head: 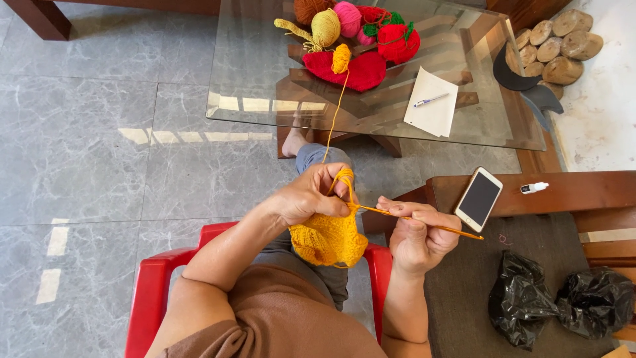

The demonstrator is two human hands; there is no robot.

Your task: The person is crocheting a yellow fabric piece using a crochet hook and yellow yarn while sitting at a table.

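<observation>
Crochet hook [424,224] pinched in right hand [416,237] fingers; left hand [310,196] fingers clamped on yellow crochet piece [329,238] over lap. Yarn strand [336,113] runs up to yellow ball [341,58] on glass table [252,99]. Phone [478,198] just beside right hand.

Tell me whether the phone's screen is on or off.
Off: the phone lies face up on the wooden bench arm, screen dark.

Both forearms are reaching forward; the left hand [310,197] is pinching with curled fingers, the right hand [417,235] gripping closed.
</observation>
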